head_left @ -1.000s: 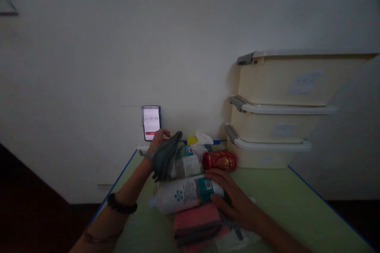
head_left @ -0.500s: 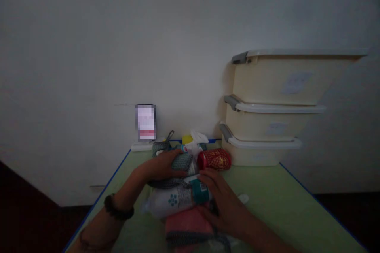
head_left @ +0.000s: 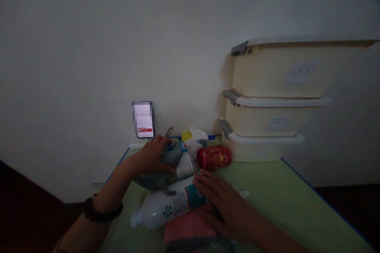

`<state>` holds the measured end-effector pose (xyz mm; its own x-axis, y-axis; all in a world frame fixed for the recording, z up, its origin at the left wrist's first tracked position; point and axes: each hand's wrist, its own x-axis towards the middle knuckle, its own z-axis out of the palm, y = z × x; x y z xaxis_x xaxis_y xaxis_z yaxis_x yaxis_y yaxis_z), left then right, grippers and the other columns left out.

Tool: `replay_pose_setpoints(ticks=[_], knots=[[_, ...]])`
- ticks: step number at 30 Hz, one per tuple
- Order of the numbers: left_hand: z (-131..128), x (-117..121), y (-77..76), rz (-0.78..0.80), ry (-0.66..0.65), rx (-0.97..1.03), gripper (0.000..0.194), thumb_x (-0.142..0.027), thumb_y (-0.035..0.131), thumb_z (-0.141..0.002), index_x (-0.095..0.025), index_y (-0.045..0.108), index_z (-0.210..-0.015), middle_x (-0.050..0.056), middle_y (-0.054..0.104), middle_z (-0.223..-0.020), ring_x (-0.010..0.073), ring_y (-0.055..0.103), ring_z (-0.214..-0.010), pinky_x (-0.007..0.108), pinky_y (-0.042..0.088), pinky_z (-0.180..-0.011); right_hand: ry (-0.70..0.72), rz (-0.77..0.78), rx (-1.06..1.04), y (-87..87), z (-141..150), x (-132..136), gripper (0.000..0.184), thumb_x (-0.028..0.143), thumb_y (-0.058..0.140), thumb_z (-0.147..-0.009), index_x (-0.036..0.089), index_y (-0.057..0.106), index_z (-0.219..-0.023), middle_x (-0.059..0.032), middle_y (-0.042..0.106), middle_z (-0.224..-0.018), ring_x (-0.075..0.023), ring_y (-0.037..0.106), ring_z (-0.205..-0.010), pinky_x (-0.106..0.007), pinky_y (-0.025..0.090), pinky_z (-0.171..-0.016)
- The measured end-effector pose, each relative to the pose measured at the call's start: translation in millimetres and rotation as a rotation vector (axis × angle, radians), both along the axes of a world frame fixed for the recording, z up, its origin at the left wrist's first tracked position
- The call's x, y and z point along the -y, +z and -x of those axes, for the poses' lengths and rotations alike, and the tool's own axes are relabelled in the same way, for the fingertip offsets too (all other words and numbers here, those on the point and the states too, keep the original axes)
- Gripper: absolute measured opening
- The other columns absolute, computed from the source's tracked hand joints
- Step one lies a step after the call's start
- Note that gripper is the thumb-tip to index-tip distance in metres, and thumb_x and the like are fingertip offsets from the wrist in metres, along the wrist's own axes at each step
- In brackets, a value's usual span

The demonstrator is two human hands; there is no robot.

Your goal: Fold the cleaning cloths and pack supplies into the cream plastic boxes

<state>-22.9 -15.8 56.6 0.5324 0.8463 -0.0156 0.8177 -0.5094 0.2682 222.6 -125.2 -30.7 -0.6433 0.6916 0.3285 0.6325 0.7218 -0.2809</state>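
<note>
My left hand (head_left: 152, 154) is closed around a grey-green patterned cloth (head_left: 172, 159), fingers over its top and thumb along its near side. More dark patterned fabric hangs below the hand, and its end touches the plastic bottle. That white bottle (head_left: 158, 207) with a teal label lies on its side, neck to the left. My right hand (head_left: 224, 201) is around the bottle's right end, fingers above and thumb below, hiding that end. Under the bottle and right hand lies a folded pink cloth (head_left: 188, 227) with a dark patterned edge.
A red can (head_left: 215, 157) with gold print lies behind my right hand. Beside it are a white labelled container (head_left: 185, 166), a crumpled white plastic bag (head_left: 194, 146) and a yellow item (head_left: 186, 136). Lidded cream bins (head_left: 252, 150) are stacked at right; a phone (head_left: 144, 120) stands at left.
My left hand has moved left and slightly away with the patterned cloth, uncovering the white container. The bottle's neck has swung left and toward me. The right hand stays near its end.
</note>
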Motion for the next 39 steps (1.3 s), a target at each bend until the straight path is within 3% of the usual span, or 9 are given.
replay_pose_setpoints(ticks=[2,7,15,20,22,24,26,29,39], knots=[[-1.7,3.4,0.7,-0.060,0.046,-0.016,0.063,-0.046,0.067,-0.060,-0.015,0.046,-0.110,0.015,0.054,-0.114,0.0321,0.053,-0.104,0.042,0.042,-0.086,-0.016,0.009,-0.020,-0.8,1.4,0.4,0.064,0.024,0.050,-0.083,0.017,0.025,-0.141,-0.0079,0.031,-0.146,-0.0215,0.019,-0.137,-0.044,0.028,-0.108],[-9.7,16.8,4.3,-0.010,0.020,-0.114,0.028,-0.035,0.052,-0.073,-0.017,0.051,-0.094,0.011,0.064,-0.089,0.0268,0.062,-0.078,0.036,0.046,-0.065,-0.054,0.017,-0.067,-6.5,3.5,-0.4,0.062,0.024,0.051,-0.083,0.019,0.027,-0.140,-0.0084,0.034,-0.145,-0.0226,0.023,-0.135,-0.045,0.030,-0.107],[-16.5,23.6,19.4,-0.116,0.021,-0.018,0.023,-0.025,0.044,-0.074,-0.015,0.057,-0.090,0.012,0.066,-0.083,0.0260,0.062,-0.074,0.037,0.046,-0.065,-0.069,0.005,-0.067,-1.0,4.8,-7.4,0.054,0.029,0.049,-0.086,0.020,0.033,-0.137,-0.0106,0.039,-0.141,-0.0226,0.031,-0.132,-0.046,0.031,-0.106],[-12.6,22.8,36.2,-0.274,0.126,0.433,0.033,-0.018,0.037,-0.078,-0.016,0.048,-0.110,0.006,0.064,-0.086,0.0178,0.061,-0.074,0.032,0.049,-0.068,-0.145,-0.021,-0.165,3.3,-0.7,-16.5,0.052,0.032,0.052,-0.085,0.023,0.038,-0.134,-0.0122,0.034,-0.142,-0.0253,0.032,-0.130,-0.047,0.033,-0.104],[-9.9,22.9,36.8,-0.323,0.099,0.570,0.035,-0.015,0.039,-0.077,-0.018,0.049,-0.110,0.006,0.064,-0.094,0.0176,0.061,-0.082,0.033,0.049,-0.075,-0.197,0.034,-0.212,4.6,-2.8,-18.3,0.057,0.034,0.056,-0.082,0.022,0.036,-0.134,-0.0134,0.033,-0.140,-0.0265,0.033,-0.129,-0.047,0.034,-0.103],[-8.1,23.8,32.3,-0.266,-0.036,0.494,0.035,-0.016,0.042,-0.077,-0.019,0.052,-0.110,0.007,0.062,-0.109,0.0198,0.058,-0.098,0.036,0.045,-0.088,-0.220,0.131,-0.239,5.4,-1.3,-17.4,0.057,0.034,0.059,-0.080,0.022,0.037,-0.132,-0.0135,0.035,-0.136,-0.0262,0.037,-0.126,-0.046,0.036,-0.102],[-8.3,25.1,23.9,-0.080,-0.190,0.313,0.037,-0.024,0.047,-0.080,-0.020,0.052,-0.116,0.009,0.057,-0.123,0.0233,0.053,-0.112,0.039,0.039,-0.096,-0.243,0.213,-0.256,5.3,4.6,-14.3,0.057,0.032,0.062,-0.078,0.019,0.038,-0.128,-0.0140,0.037,-0.132,-0.0260,0.042,-0.122,-0.044,0.038,-0.101],[-11.9,25.6,9.9,0.155,-0.234,0.068,0.053,-0.041,0.053,-0.079,-0.019,0.047,-0.127,0.014,0.047,-0.135,0.0303,0.047,-0.120,0.044,0.037,-0.098,-0.318,0.257,-0.278,4.9,19.1,-9.1,0.059,0.029,0.066,-0.073,0.017,0.038,-0.124,-0.0154,0.036,-0.130,-0.0273,0.046,-0.118,-0.044,0.040,-0.098],[-12.3,13.5,-1.7,0.060,-0.284,0.033,0.046,-0.035,0.050,-0.083,-0.021,0.047,-0.127,0.011,0.050,-0.133,0.0242,0.046,-0.120,0.037,0.034,-0.100,-0.422,0.256,-0.216,6.5,85.4,-11.9,0.076,0.045,0.074,-0.061,0.015,0.041,-0.123,-0.0184,0.039,-0.129,-0.0334,0.053,-0.108,-0.048,0.047,-0.088]])
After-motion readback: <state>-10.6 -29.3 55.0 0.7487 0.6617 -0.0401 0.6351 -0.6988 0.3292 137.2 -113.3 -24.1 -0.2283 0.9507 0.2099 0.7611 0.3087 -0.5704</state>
